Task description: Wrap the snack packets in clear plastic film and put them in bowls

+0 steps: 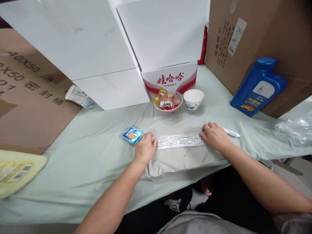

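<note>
A long strip of crinkled clear plastic wrap (179, 140) lies across the pale green table cloth (85, 156). My left hand (145, 148) is closed on the strip's left end. My right hand (214, 136) presses its curled fingers on the strip's right end. A small blue snack packet (132, 134) lies just left of my left hand, touching it or nearly so. A white pen-like tool (231, 132) sticks out to the right from under my right hand.
Behind the strip stand a clear bowl of wrapped snacks (168, 102) and a white bowl (193, 98). White boxes (97, 52) and cardboard (26, 94) line the back. A blue jug (259, 86) leans at right, a paper cup (79, 96) lies at left, a yellow pack (17, 170) near left.
</note>
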### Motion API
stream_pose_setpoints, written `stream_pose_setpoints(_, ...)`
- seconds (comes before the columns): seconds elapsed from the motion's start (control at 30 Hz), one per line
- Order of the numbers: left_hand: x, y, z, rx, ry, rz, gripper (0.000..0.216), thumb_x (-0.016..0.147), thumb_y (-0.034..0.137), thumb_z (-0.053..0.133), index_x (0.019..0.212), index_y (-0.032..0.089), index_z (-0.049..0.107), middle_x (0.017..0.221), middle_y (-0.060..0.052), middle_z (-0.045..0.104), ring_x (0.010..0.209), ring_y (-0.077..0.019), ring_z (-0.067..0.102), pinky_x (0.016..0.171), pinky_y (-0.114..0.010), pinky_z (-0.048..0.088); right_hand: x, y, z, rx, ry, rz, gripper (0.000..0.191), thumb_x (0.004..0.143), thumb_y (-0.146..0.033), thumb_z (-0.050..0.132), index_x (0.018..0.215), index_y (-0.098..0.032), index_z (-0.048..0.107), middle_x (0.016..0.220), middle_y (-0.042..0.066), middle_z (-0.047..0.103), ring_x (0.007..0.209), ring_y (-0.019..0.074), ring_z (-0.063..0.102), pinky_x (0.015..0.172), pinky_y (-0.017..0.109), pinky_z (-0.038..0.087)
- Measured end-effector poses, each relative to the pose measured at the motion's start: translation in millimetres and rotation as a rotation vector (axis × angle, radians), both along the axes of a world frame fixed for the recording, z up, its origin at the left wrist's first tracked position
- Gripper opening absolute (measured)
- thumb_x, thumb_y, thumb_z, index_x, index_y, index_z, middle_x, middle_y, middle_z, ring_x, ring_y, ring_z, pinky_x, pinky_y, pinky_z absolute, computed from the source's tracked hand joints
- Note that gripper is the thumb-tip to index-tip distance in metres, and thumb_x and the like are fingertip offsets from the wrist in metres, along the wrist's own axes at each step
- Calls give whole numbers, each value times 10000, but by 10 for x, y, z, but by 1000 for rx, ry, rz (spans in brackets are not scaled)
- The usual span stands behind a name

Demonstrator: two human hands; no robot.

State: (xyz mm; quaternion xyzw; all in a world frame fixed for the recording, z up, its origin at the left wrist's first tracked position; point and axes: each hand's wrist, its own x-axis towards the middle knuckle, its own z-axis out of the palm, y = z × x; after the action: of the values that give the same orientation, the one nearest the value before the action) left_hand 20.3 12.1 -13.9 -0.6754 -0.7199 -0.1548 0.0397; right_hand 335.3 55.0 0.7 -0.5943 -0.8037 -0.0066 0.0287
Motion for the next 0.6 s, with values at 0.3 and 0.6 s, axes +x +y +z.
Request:
stream_pose_setpoints(0.3,257,-210,21,128,110,-595,279,942,227,483,1186,186,611,1141,-100,646,1033,-238,574,881,-376,496,261,45,118,-269,101,104,95,822,-230,563,859,-175,631,909,87,659,898,239,620,779,314,441)
stream_pose_setpoints(0.6,377,-319,-21,-139,154,-640,486,911,456,564,1332,214,535,1413,-109,524,1286,-314,444,1029,-492,380,240,-255,478,-631,772,342,171,841,-230,580,1001,-201,527,1240,96,610,649,99,634,607,256,499)
